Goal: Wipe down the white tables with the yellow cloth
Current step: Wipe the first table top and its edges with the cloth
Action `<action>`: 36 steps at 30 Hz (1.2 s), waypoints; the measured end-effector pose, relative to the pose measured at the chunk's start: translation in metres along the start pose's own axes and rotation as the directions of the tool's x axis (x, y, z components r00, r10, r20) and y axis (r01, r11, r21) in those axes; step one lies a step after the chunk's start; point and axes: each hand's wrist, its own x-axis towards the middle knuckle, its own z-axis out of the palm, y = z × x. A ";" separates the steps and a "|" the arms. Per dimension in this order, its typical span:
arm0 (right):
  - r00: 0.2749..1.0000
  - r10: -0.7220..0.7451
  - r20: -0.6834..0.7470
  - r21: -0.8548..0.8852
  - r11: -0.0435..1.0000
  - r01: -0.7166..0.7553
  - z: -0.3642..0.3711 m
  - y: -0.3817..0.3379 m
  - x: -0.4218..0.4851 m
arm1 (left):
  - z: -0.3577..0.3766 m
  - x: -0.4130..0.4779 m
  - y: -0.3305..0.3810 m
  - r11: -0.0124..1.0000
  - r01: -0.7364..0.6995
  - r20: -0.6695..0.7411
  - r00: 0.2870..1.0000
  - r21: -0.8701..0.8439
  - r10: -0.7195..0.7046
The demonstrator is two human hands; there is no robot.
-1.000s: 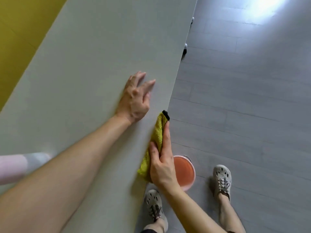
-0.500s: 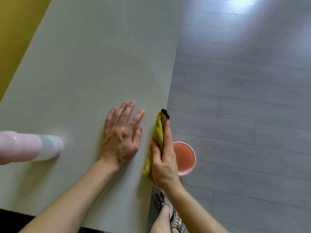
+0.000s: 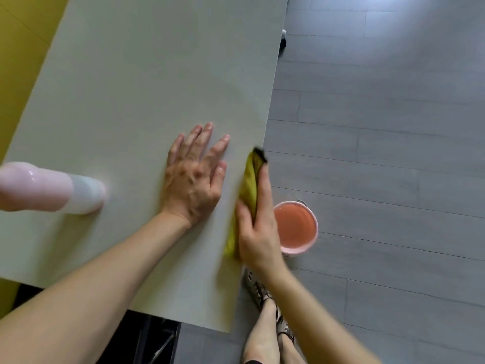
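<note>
The white table (image 3: 147, 82) fills the left and middle of the head view. My left hand (image 3: 195, 179) lies flat on it with fingers spread, near the right edge. The yellow cloth (image 3: 249, 185) is folded over that right edge. My right hand (image 3: 258, 227) holds it there, thumb on the tabletop side and fingers down the outer side, so much of the cloth is hidden under the hand. A black tag shows at the cloth's far tip.
A pink and white bottle (image 3: 52, 190) stands on the table at the left. A pink bucket (image 3: 296, 227) with pinkish liquid sits on the grey floor just right of the table edge. My feet in grey shoes (image 3: 262, 292) are below. A yellow floor strip (image 3: 18, 48) runs on the left.
Both hands have come back toward the near end of the table, the right hand sliding the cloth along the edge. The view has shifted, and the bottle and the table's near edge now show.
</note>
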 end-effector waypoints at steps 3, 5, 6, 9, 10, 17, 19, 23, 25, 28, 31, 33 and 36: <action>0.999 0.001 0.043 -0.002 1.000 -0.001 0.001 0.002 -0.060 | 0.000 0.000 0.000 1.000 0.005 0.014 1.000 0.009 -0.005; 1.000 0.011 0.024 0.014 1.000 -0.012 0.000 -0.002 -0.017 | 0.001 0.001 0.001 1.000 0.001 0.007 1.000 0.010 -0.001; 1.000 0.024 -0.005 0.021 0.999 -0.024 0.000 -0.006 0.018 | 0.001 0.001 0.000 1.000 -0.001 0.000 1.000 0.008 0.001; 0.996 0.027 -0.086 -0.018 0.999 -0.029 -0.009 -0.017 0.132 | 0.002 0.001 -0.001 1.000 -0.009 -0.016 1.000 0.017 0.010; 0.995 0.025 -0.092 -0.032 0.999 -0.028 -0.013 -0.019 0.156 | 0.003 0.001 -0.001 1.000 -0.006 -0.013 1.000 0.017 0.006; 0.999 -0.003 -0.042 0.041 0.999 0.004 0.010 0.003 -0.006 | 0.002 -0.001 -0.001 1.000 -0.009 -0.018 1.000 0.017 0.010; 0.999 0.042 0.008 0.071 0.997 -0.043 0.017 0.006 -0.093 | 0.002 -0.001 -0.001 1.000 -0.005 -0.012 1.000 0.015 0.005; 0.997 0.073 0.004 0.051 0.996 -0.073 0.014 -0.005 -0.074 | 0.003 0.000 -0.001 1.000 -0.005 -0.014 1.000 0.016 0.005; 0.998 0.039 -0.046 0.018 0.999 -0.038 0.011 -0.010 -0.005 | 0.004 0.001 -0.001 1.000 -0.007 -0.012 1.000 0.022 0.007; 0.993 0.026 -0.111 -0.046 0.998 -0.031 -0.004 -0.017 0.095 | 0.002 0.000 0.000 1.000 -0.002 -0.009 1.000 0.017 0.002; 0.992 0.045 -0.118 -0.073 0.996 -0.054 -0.007 -0.018 0.114 | 0.001 0.001 0.001 1.000 0.004 0.000 1.000 0.007 -0.004; 0.993 0.007 -0.117 -0.052 0.999 -0.014 0.003 -0.012 0.062 | 0.000 -0.001 0.001 1.000 0.011 -0.006 1.000 0.005 -0.010; 0.994 0.068 -0.090 0.051 0.997 -0.064 0.024 0.004 -0.089 | -0.001 0.000 0.002 1.000 -0.001 0.013 1.000 -0.018 0.001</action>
